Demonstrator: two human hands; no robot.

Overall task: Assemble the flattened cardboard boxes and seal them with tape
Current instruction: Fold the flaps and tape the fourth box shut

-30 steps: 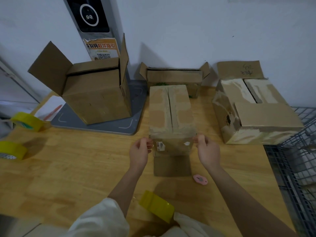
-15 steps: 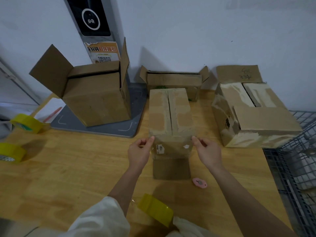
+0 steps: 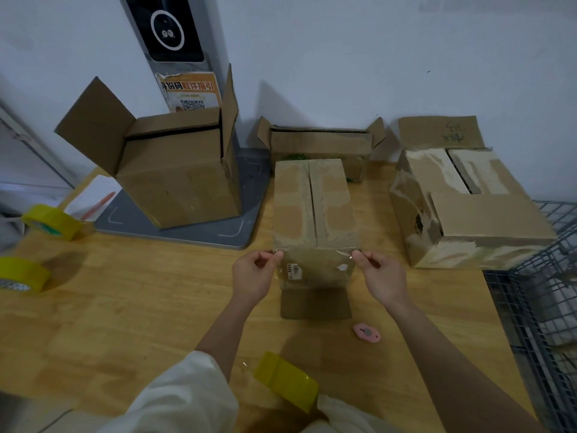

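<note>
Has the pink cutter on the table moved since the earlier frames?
No. The pink cutter lies at the same spot right of the box's front flap on the table.

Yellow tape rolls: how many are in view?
3: two at the table's left edge, one farther back, one nearer; one near the person's body. Others may be hidden.

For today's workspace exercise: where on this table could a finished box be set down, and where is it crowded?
Free: the bare wooden table between the two yellow tape rolls at the left edge and the left hand. Crowded: the back, with the open box and the torn box, and the near edge, with the pink cutter and another tape roll.
</note>
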